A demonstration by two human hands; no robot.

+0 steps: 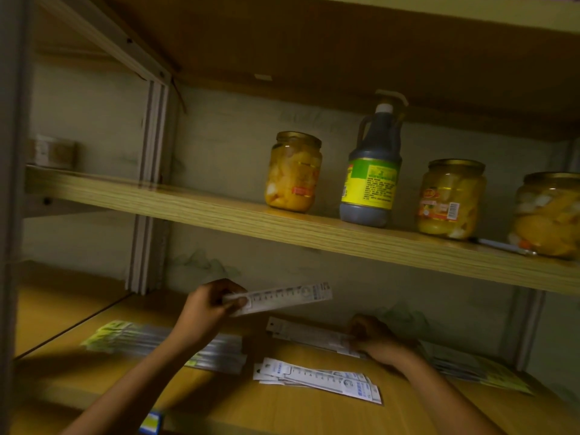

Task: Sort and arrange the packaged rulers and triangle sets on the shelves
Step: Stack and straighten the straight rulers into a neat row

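My left hand (208, 304) pinches one end of a white packaged ruler (282, 297) and holds it raised above the lower shelf (219, 400). My right hand (375, 339) grips the right end of a small stack of white packaged rulers (306, 334) lying at the back of that shelf. A fanned pile of white ruler packs (317, 379) lies in front of it. A pile of green-edged packs (150, 340) lies to the left under my left forearm, and another green-edged pile (477, 367) lies to the right.
On the upper shelf (282, 226) stand a jar of yellow fruit (293, 172), a dark sauce bottle (372, 171) and two more fruit jars (450, 199) (547, 215). A metal upright (149, 189) rises at the left. A small blue-yellow object (150, 422) sits at the front edge.
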